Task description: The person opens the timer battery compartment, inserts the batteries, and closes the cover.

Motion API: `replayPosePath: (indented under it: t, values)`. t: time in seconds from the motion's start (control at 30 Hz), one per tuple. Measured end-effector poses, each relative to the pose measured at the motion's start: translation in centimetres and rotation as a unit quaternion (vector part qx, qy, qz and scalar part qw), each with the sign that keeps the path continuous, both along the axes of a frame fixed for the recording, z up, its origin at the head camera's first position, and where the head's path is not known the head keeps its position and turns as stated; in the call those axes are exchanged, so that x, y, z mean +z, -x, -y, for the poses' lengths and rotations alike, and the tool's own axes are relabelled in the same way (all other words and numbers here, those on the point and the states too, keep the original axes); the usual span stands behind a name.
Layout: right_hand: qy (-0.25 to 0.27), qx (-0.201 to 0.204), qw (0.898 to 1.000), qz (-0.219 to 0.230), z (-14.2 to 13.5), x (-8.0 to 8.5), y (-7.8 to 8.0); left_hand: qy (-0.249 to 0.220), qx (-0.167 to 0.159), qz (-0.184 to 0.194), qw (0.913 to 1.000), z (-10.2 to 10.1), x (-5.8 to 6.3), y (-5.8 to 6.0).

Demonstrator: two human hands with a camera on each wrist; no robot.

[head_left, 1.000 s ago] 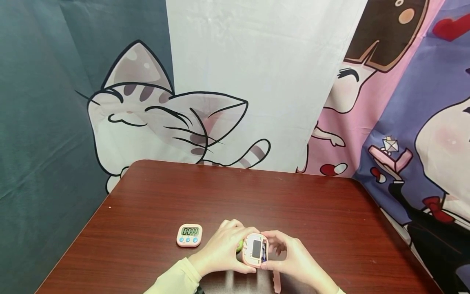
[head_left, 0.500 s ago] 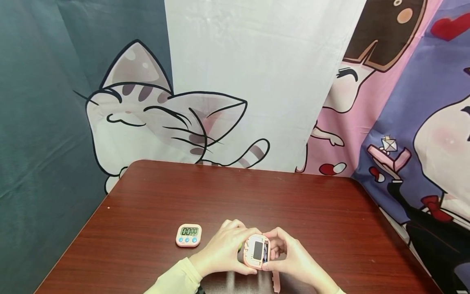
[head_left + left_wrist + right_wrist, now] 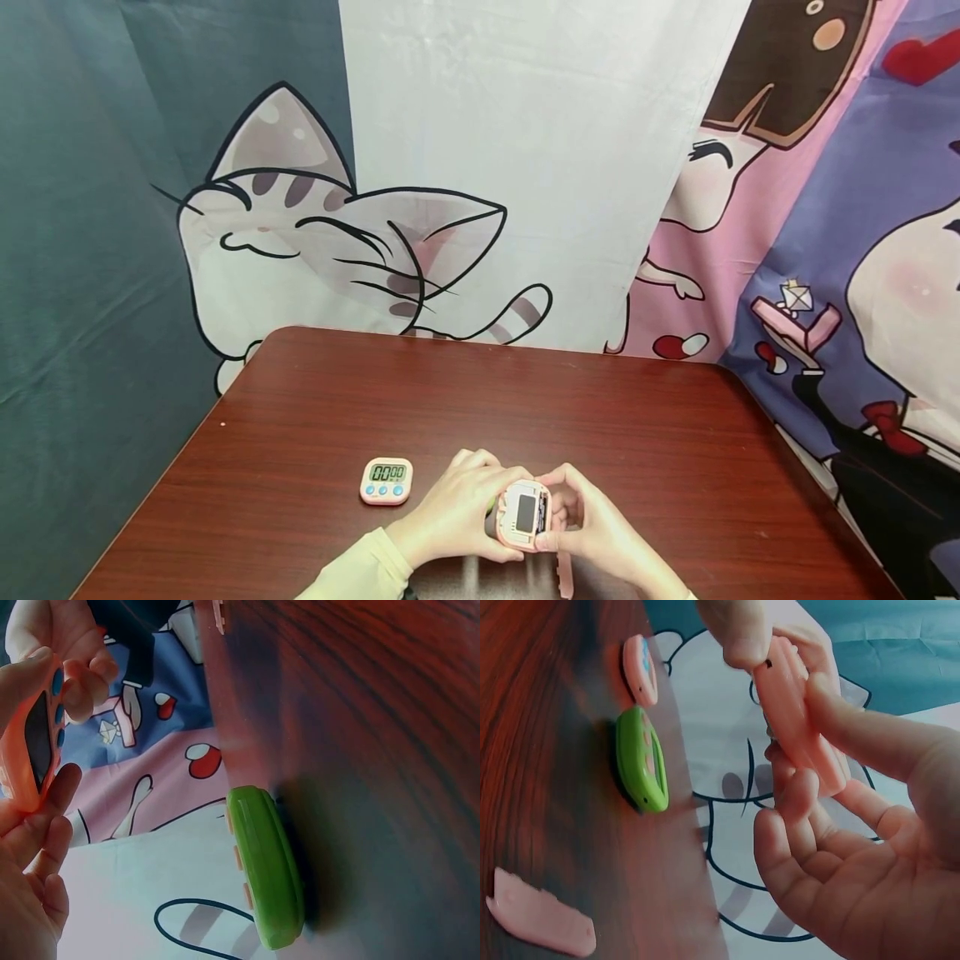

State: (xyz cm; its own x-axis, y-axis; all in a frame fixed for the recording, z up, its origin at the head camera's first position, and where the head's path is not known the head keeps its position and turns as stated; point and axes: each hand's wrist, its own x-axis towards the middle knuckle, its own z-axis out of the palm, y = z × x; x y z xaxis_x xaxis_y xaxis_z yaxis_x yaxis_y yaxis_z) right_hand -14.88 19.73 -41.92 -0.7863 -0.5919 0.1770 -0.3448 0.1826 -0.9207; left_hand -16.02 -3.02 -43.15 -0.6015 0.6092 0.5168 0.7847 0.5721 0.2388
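Note:
A pink digital timer (image 3: pixel 513 518) is held between both hands, its back turned up toward the head camera. Along its right side the battery compartment lies uncovered, with a battery (image 3: pixel 542 514) showing inside. My left hand (image 3: pixel 453 507) grips the timer's left side with thumb and fingers. From the other side, my right hand (image 3: pixel 603 525) pinches its edge. The timer's screen and blue buttons (image 3: pixel 58 681) show in the left wrist view. The loose pink battery cover (image 3: pixel 544 915) lies on the table below my right hand.
A green timer (image 3: pixel 639 759) rests on the table, mostly hidden behind my left hand in the head view. Another pink timer (image 3: pixel 386 482), reading 00 00, lies to the left. The brown table (image 3: pixel 480 392) reaches back to a cartoon-printed curtain (image 3: pixel 525 125).
The held timer has shifted very slightly to the right and tilted a little. The right hand's fingers have moved slightly at its edge. Both hands keep their hold; the other things stay put.

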Motion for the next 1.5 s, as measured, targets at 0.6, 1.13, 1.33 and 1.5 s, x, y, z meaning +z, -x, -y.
replayPosePath:
  t: [0.6,1.13,1.33,1.5]
  values:
    - [0.0,-0.008,0.999,-0.036,0.1,-0.5,-0.1,-0.003,0.021,-0.014,0.9997,0.1,-0.3,-0.1]
    - [-0.247,-0.097,0.957,-0.118,-1.1,-2.4,-0.8,-0.013,0.068,0.015,0.9975,0.5,-0.1,-0.1]
    - [-0.245,-0.054,0.96,-0.122,-1.4,-3.2,-1.3,-0.015,0.07,0.01,0.9974,0.5,-0.2,0.0]
    - [-0.215,-0.021,0.971,-0.099,-1.2,-3.6,-1.5,-0.012,0.067,0.008,0.9976,0.5,-0.3,0.1]
